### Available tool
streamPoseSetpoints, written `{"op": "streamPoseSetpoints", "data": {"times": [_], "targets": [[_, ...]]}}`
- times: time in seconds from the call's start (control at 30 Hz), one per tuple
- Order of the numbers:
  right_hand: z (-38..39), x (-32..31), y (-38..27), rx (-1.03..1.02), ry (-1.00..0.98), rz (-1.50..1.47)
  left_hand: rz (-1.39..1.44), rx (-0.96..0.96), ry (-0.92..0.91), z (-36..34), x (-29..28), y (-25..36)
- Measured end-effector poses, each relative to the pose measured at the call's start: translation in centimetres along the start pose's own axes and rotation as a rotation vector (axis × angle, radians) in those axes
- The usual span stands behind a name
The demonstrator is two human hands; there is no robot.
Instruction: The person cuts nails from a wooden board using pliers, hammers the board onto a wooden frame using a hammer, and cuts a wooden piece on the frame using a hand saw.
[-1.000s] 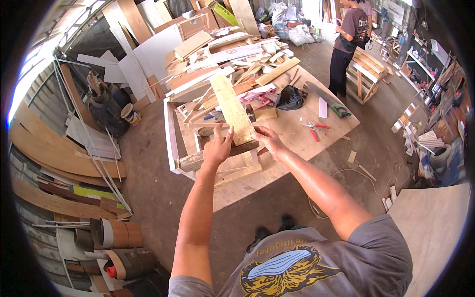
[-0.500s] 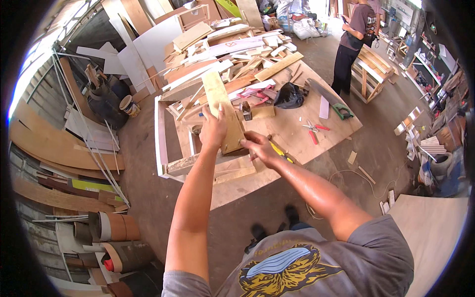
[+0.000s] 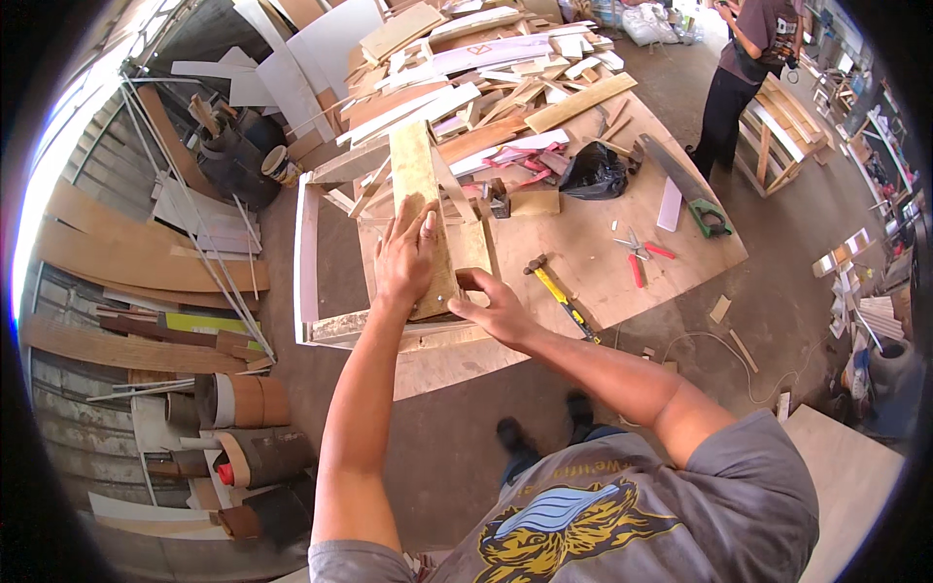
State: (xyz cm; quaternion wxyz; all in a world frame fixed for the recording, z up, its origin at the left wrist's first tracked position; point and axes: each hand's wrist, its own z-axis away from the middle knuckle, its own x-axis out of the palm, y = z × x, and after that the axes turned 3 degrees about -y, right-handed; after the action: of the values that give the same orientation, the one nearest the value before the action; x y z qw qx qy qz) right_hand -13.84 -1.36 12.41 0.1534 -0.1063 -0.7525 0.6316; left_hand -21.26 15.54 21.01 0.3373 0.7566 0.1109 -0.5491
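Note:
A long pale wooden board (image 3: 409, 160) lies across a wooden frame (image 3: 307, 262) at the near side of the worktable. My left hand (image 3: 403, 253) rests flat on the board, fingers and thumb extended. My right hand (image 3: 486, 311) grips the board's near right end, its fingertips partly hidden. Just right of it lie a yellow-handled hammer (image 3: 564, 298) and red-handled pliers (image 3: 638, 262).
The plywood table (image 3: 690, 243) carries piled offcuts (image 3: 491, 49), a black bag (image 3: 593, 172) and a handsaw (image 3: 709, 216). A person in dark clothes (image 3: 729, 107) stands at upper right beside a slatted wooden stand (image 3: 787, 126). Sheet boards (image 3: 146, 253) lean along the left wall.
The board has shifted left and swung more upright in the view. My left hand has moved up onto it. The yellow hammer beside my right hand has come into full view.

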Motion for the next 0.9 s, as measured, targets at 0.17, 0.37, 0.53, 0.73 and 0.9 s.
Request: {"op": "streamPoseSetpoints", "data": {"times": [0.17,0.37,0.53,0.73,0.9], "targets": [[-0.6,-6.3,7.7,0.135,0.198,0.072,0.042,0.033,-0.008,-0.4,-0.1,0.6],[6.7,-15.4,19.9,0.680,0.159,1.087,0.050,-0.011,-0.007,-0.3,-0.3,1.2],[8.5,-15.7,22.5,0.733,-0.036,1.140,0.015,0.001,0.019,0.2,-0.3,-0.2],[8.3,-16.3,22.0,0.616,0.245,1.080,-0.013,-0.008,-0.002,0.0,0.0,0.2],[7.4,-16.9,9.0,0.344,0.230,0.631,0.005,0.007,0.014,0.2,0.3,-0.6]]}}
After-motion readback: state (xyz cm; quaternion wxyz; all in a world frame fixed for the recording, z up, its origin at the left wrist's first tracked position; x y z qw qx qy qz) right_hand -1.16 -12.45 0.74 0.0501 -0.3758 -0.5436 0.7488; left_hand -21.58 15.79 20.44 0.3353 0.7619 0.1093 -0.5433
